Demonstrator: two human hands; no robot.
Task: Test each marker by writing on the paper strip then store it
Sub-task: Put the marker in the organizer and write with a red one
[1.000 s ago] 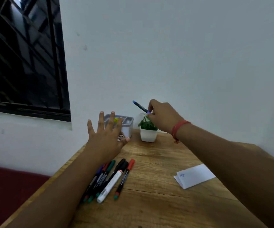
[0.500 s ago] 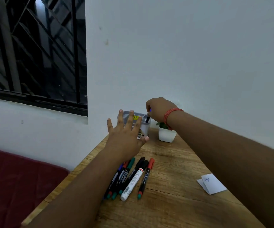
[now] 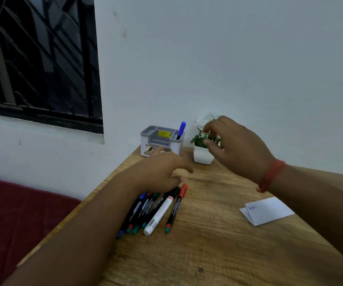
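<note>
A blue-capped marker [image 3: 181, 129] stands upright in the right compartment of the grey organiser [image 3: 162, 141] at the back of the wooden table [image 3: 218, 240]. My right hand [image 3: 236, 145] hovers empty to the right of it, in front of the plant, fingers loosely curled. My left hand [image 3: 160, 172] reaches down over the top ends of several markers [image 3: 152, 211] lying side by side on the table, among them a white one [image 3: 159, 215] and a red-capped one [image 3: 175, 207]. Whether it grips one is hidden. The folded paper strip [image 3: 267, 210] with blue writing lies at the right.
A small white pot with a green plant [image 3: 202, 148] stands right of the organiser, against the white wall. A dark barred window is at the upper left. A red surface [image 3: 18, 219] lies below the table's left edge.
My right hand has let go of the blue marker, which now stands in the organiser, and has drawn back to the right. My left hand has dropped from spread in the air onto the markers.
</note>
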